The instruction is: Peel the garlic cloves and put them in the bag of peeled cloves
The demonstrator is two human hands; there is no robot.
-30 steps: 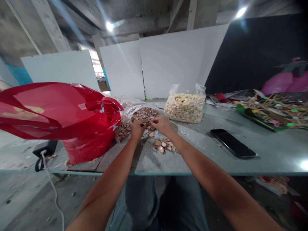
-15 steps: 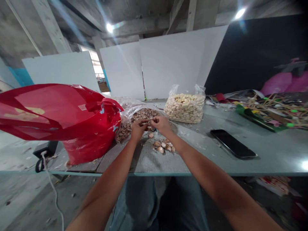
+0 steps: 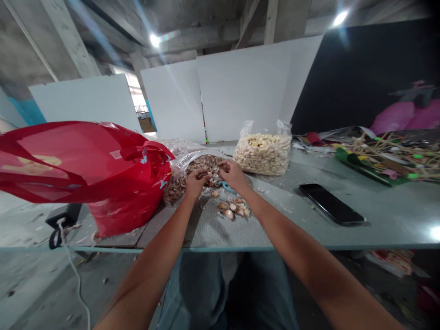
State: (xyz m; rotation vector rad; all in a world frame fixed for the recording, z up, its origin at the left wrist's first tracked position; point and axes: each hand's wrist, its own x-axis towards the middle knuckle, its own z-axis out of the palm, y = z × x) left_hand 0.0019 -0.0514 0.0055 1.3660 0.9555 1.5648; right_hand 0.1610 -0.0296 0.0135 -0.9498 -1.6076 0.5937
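My left hand (image 3: 195, 181) and my right hand (image 3: 233, 173) are both stretched out over an open plastic bag of brown garlic skins (image 3: 192, 173), fingers pinched together on something small that I cannot make out. A blue-handled tool (image 3: 225, 185) pokes out under my right hand. Just in front of the hands lies a small heap of unpeeled garlic cloves (image 3: 233, 208) on the grey table (image 3: 378, 211). A clear bag of peeled white cloves (image 3: 263, 153) stands behind my right hand.
A big red plastic bag (image 3: 89, 169) fills the table's left end. A black phone (image 3: 332, 210) lies to the right. Green sticks and craft scraps (image 3: 388, 160) sit at the far right. White boards stand behind. A white cable (image 3: 74, 275) hangs at the left.
Both hands have shifted slightly further away, over the bag of skins, and have parted a little. The heap of cloves has stayed in place.
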